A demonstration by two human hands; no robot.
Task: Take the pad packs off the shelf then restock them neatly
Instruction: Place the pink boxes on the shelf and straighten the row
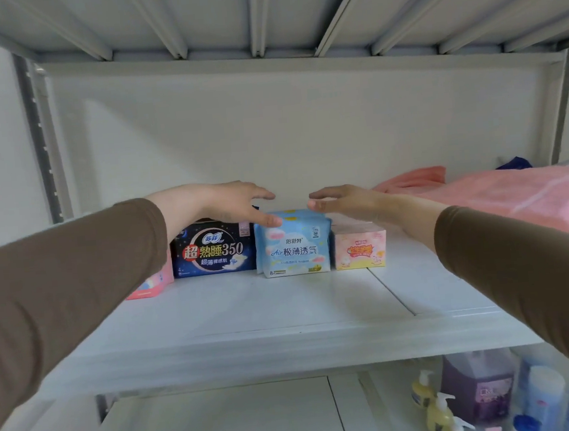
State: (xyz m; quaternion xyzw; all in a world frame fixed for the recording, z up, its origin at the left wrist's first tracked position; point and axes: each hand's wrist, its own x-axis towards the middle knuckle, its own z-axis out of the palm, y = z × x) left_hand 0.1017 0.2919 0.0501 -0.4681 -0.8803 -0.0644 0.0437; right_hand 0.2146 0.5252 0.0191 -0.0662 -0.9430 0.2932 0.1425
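Our left hand [227,203] reaches over the row of pad packs with fingers straight and relaxed, its thumb tip touching the top left corner of the light blue pack [294,245]. Our right hand [344,201] comes in from the other side, fingers also extended and loose, hovering just above the same pack's top right edge; we cannot tell whether it touches. Neither hand grips anything. The light blue pack stands upright on the white shelf [250,314], between the dark blue pack [212,249] on its left and the small pink pack [360,248] on its right. Farther left, another pink pack [153,283] shows partly behind our brown sleeve [59,286]. A pink plastic bag [515,195] lies at the shelf's right end. On the shelf below, we see pump bottles [434,408] and a purple jug [480,387].
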